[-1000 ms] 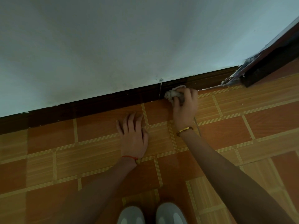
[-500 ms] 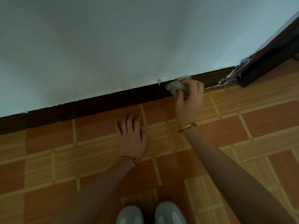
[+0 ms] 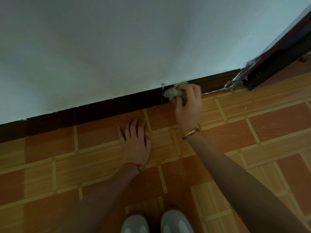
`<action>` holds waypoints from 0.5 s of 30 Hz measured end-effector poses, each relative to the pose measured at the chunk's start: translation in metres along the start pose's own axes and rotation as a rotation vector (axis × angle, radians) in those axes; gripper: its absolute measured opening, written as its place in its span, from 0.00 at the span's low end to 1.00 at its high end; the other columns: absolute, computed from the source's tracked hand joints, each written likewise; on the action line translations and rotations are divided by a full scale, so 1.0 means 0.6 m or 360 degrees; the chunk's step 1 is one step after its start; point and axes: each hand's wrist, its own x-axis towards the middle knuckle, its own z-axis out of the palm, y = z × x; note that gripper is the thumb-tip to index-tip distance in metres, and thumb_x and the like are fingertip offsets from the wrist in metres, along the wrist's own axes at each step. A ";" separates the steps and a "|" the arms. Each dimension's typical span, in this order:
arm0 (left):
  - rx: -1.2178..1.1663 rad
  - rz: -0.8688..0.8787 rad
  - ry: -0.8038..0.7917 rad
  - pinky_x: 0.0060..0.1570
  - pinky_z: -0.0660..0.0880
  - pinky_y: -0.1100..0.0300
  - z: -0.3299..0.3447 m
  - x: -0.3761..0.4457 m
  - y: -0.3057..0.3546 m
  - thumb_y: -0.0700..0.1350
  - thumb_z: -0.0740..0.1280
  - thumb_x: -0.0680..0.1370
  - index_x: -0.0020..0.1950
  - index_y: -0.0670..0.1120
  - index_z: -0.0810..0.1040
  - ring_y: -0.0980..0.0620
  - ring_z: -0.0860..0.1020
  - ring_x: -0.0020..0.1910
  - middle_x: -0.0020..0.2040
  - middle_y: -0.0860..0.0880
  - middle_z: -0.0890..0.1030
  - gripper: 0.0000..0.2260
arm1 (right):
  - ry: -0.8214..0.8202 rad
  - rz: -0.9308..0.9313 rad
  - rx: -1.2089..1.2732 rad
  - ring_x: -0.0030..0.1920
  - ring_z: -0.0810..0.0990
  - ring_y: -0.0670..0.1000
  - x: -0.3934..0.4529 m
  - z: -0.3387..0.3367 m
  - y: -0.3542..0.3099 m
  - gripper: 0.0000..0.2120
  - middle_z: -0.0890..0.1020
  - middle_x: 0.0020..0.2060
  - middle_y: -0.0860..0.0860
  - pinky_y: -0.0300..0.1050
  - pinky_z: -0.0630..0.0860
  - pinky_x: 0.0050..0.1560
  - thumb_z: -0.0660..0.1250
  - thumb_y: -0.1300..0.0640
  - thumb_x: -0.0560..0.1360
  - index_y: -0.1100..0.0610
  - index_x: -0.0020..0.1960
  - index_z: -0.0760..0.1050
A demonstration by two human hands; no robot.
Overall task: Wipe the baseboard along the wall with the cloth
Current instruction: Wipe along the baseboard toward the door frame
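Right hand (image 3: 188, 105), fingers curled around a crumpled whitish-grey cloth (image 3: 172, 94), grasps the wad and holds it against the dark brown wooden baseboard (image 3: 101, 109); the cloth protrudes from the thumb side of the fist and sits against the baseboard's face, just right of a thin pale vertical seam (image 3: 161, 96) in the board. A thin gold bangle (image 3: 191, 132) circles the right wrist. Left hand (image 3: 135, 141), released and holding nothing, lies palm-down with straight, slightly spread fingers on the orange and tan wood-patterned tiled floor (image 3: 252, 132), fingertips pointing toward the wall and stopping short of the baseboard; a red string bracelet (image 3: 133, 164) marks its wrist. The baseboard's long axis runs along the foot of the pale blue-white painted wall (image 3: 117, 47), appearing to rise from lower left to upper right in the head view, and ends at the right against a dark wooden door frame (image 3: 276, 64), where chipped pale paint or filler shows at the junction. At the bottom edge, between the two forearms, the toes of two light grey shoes (image 3: 156, 222) point toward the wall.
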 end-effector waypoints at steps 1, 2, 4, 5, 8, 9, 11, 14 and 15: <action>-0.0004 0.0002 -0.0002 0.74 0.54 0.31 0.000 0.000 0.000 0.48 0.60 0.79 0.74 0.45 0.69 0.40 0.64 0.75 0.73 0.42 0.69 0.23 | 0.0097 0.0099 -0.0017 0.53 0.73 0.46 0.010 -0.011 0.012 0.13 0.74 0.56 0.56 0.23 0.70 0.50 0.67 0.72 0.71 0.62 0.53 0.76; -0.0005 0.0000 -0.0005 0.74 0.54 0.31 0.000 0.001 -0.001 0.47 0.60 0.79 0.74 0.45 0.69 0.40 0.64 0.75 0.73 0.42 0.69 0.23 | 0.0193 0.0201 -0.0029 0.53 0.74 0.48 0.020 -0.021 0.023 0.13 0.74 0.56 0.58 0.20 0.68 0.50 0.67 0.72 0.70 0.63 0.53 0.76; -0.0005 -0.0010 -0.0016 0.74 0.53 0.31 0.000 0.001 0.000 0.47 0.60 0.79 0.74 0.44 0.69 0.40 0.64 0.75 0.73 0.42 0.69 0.23 | 0.0305 0.0312 -0.0043 0.54 0.76 0.52 0.033 -0.036 0.039 0.12 0.74 0.56 0.60 0.19 0.68 0.49 0.66 0.73 0.70 0.64 0.53 0.76; -0.0006 -0.0013 -0.0019 0.74 0.52 0.31 0.000 0.001 0.001 0.47 0.60 0.79 0.74 0.44 0.70 0.40 0.64 0.75 0.74 0.42 0.69 0.23 | 0.0312 0.0314 -0.0056 0.54 0.76 0.52 0.034 -0.038 0.042 0.12 0.75 0.56 0.60 0.19 0.68 0.49 0.66 0.73 0.71 0.64 0.53 0.76; -0.0002 -0.0011 -0.0019 0.74 0.52 0.31 -0.001 0.001 0.003 0.47 0.60 0.79 0.74 0.44 0.70 0.39 0.65 0.75 0.73 0.42 0.69 0.23 | 0.0207 0.0209 -0.0067 0.54 0.73 0.47 0.021 -0.023 0.026 0.12 0.74 0.57 0.57 0.21 0.69 0.51 0.66 0.72 0.71 0.63 0.53 0.75; 0.0001 -0.0013 -0.0019 0.74 0.53 0.31 -0.001 0.001 0.003 0.47 0.60 0.79 0.74 0.44 0.70 0.39 0.65 0.75 0.73 0.41 0.69 0.23 | 0.0153 0.0146 -0.0051 0.54 0.73 0.46 0.013 -0.014 0.016 0.12 0.73 0.57 0.56 0.23 0.70 0.52 0.67 0.72 0.71 0.62 0.53 0.75; 0.0009 -0.0012 -0.0017 0.74 0.53 0.31 -0.001 0.001 0.002 0.47 0.59 0.79 0.74 0.44 0.70 0.39 0.65 0.74 0.73 0.41 0.69 0.23 | 0.0050 0.0036 -0.0012 0.55 0.74 0.47 -0.001 0.000 0.002 0.13 0.73 0.56 0.56 0.27 0.73 0.53 0.68 0.72 0.70 0.62 0.53 0.75; 0.0017 -0.0001 -0.0008 0.74 0.53 0.31 0.000 0.000 0.000 0.47 0.60 0.79 0.74 0.44 0.70 0.39 0.65 0.74 0.74 0.42 0.69 0.23 | -0.0005 -0.0037 0.0033 0.54 0.75 0.50 -0.004 0.005 -0.002 0.13 0.74 0.55 0.56 0.33 0.76 0.52 0.68 0.72 0.70 0.62 0.52 0.75; 0.0014 -0.0001 -0.0004 0.74 0.53 0.31 0.000 0.000 0.000 0.47 0.60 0.79 0.74 0.44 0.70 0.39 0.65 0.74 0.74 0.42 0.69 0.23 | 0.0033 -0.0031 0.0030 0.54 0.75 0.49 0.000 0.000 0.001 0.13 0.74 0.55 0.56 0.32 0.76 0.53 0.68 0.72 0.70 0.62 0.52 0.75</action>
